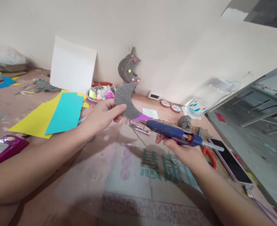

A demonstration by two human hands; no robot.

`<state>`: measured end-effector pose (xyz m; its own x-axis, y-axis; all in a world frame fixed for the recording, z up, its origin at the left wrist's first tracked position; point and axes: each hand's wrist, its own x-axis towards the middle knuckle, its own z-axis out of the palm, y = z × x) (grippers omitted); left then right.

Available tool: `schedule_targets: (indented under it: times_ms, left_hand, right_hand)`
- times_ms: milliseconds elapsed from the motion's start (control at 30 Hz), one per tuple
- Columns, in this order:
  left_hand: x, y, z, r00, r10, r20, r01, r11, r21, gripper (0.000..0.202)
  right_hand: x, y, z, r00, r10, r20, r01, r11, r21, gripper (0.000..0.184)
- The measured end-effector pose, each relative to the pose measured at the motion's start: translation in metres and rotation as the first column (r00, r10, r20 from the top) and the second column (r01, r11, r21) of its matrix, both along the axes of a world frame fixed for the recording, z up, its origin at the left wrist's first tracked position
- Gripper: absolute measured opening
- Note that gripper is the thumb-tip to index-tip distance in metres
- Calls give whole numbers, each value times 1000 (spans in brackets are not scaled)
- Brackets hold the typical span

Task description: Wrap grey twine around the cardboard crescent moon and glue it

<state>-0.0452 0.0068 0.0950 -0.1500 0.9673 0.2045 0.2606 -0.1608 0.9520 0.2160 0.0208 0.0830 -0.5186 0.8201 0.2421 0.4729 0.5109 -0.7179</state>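
My left hand [107, 111] pinches a crescent moon [125, 102] between thumb and fingers. Grey yarn is wound over most of the crescent; its lower right tip shows bare purple [145, 117]. In my right hand [178, 149] is a blue hot glue gun [167, 131], with a whitish glue stick [212, 145] jutting from its back. The nozzle is close beside the crescent's lower tip; whether they touch I cannot tell. A loose strand of yarn [138, 136] trails down from the crescent toward the table, and a ball of grey yarn [184, 122] sits behind the glue gun.
Against the wall stand a white board [73, 64] and finished-looking grey crescents [130, 67] with coloured balls. Yellow sheets [32, 121] and a turquoise sheet [64, 113] lie at left. A phone [231, 161] and orange-handled tool [210, 157] lie at right; a plastic jar [206, 97] stands behind.
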Motion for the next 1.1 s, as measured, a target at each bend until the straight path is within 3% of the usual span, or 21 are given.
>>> schedule_targets:
  times_ms: [267, 467, 1100]
  left_hand:
    - [1, -1, -4, 995, -31, -91, 34, 999, 28, 35]
    - [2, -2, -4, 989, -10, -146, 14, 1000, 25, 33]
    - [4, -4, -2, 977, 9, -211, -10, 1000, -2, 32]
  right_hand:
    - [-3, -1, -12, 1000, -24, 17, 25, 999, -43, 36]
    - [-6, -5, -10, 999, -48, -19, 48, 999, -5, 28]
    - [-12, -8, -5, 996, -92, 2, 92, 994, 58, 38]
